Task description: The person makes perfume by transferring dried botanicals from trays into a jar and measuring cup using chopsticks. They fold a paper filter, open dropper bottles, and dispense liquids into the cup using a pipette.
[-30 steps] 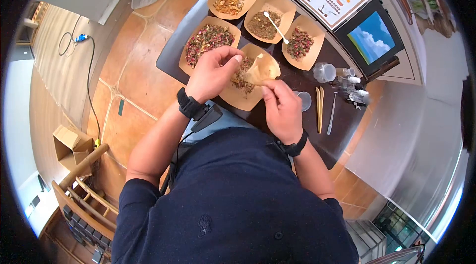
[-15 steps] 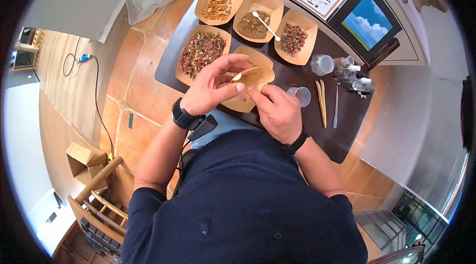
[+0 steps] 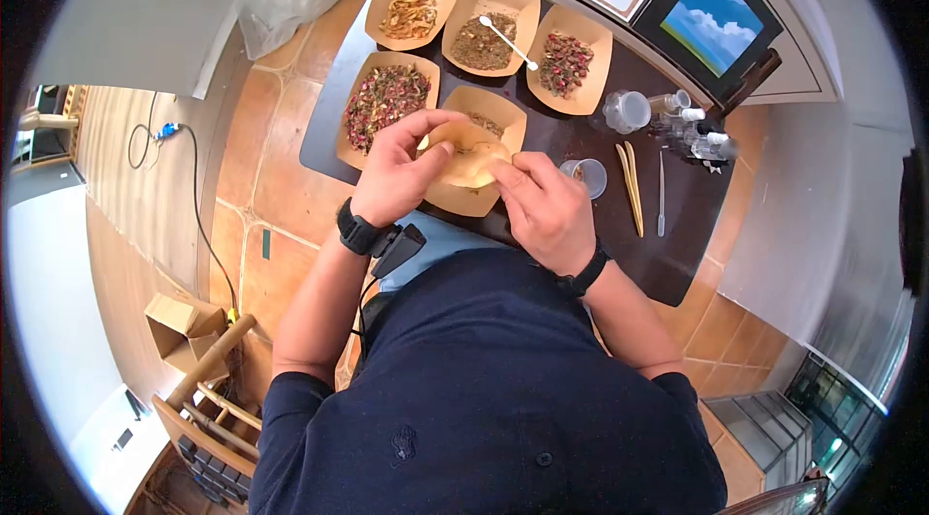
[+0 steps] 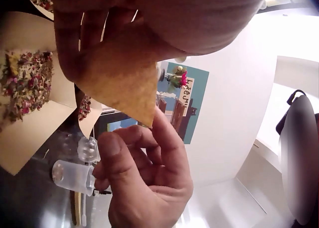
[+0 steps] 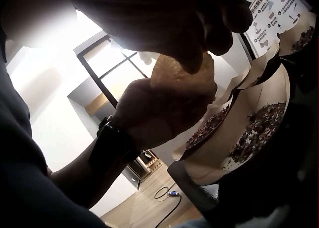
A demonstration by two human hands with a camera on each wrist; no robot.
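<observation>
A thin tan pouch [image 3: 476, 166], shaped like a cone, is held between both hands above a paper tray [image 3: 464, 200]. My left hand [image 3: 397, 171] grips its left side, the thumb on the near face and the fingers round the far side. Its right edge is pinched between thumb and fingers of my right hand [image 3: 550, 210]. In the left wrist view the pouch [image 4: 119, 73] tapers to a corner at the right fingertips. Dried plant bits show in the tray beyond the pouch, which hides part of them.
Around that tray stand others with red petal mix [image 3: 387, 101], orange dried pieces [image 3: 410, 15], brown bits under a white spoon [image 3: 508, 41], and red buds [image 3: 565, 64]. Rightward are a clear cup [image 3: 586, 176], wooden tweezers [image 3: 630, 188], a dropper [image 3: 662, 194], small bottles [image 3: 699, 139] and a screen [image 3: 711, 23].
My left hand, earlier apart from the pouch above the tray, has come onto the pouch's left side. The right hand keeps its pinch, and the pouch has turned and moved left.
</observation>
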